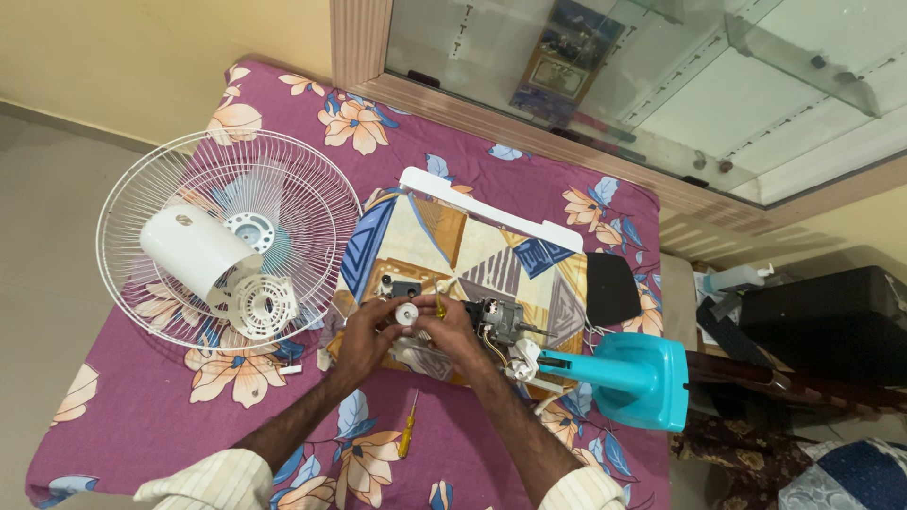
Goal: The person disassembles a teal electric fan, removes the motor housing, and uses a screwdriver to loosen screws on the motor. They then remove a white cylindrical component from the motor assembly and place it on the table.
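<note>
The fingers of both hands meet on a small white round part [407,314], which sits between them in the middle of the picture. The left hand [367,338] has its fingers bent around the left side of this part, and the right hand [453,331] presses on it from the right with fingers closed. A thin yellow tool [439,305] stands up just beside the right hand; I cannot tell if the hand really holds it. Just right of the hands lies the fan motor [501,319] with its wires, and near it the turquoise fan base [638,378]. All this rests on a cushion [453,241] with a blue, brown and cream pattern. Below the hands a yellow screwdriver [408,427] lies on the purple flowered cloth [142,406] of the bed. To the left, well apart from the hands, lies the white wire fan guard [161,170], with a white motor cover [194,247] and a round vented piece [265,304] on it. Behind the cushion lies a long white plastic piece [491,203].
</note>
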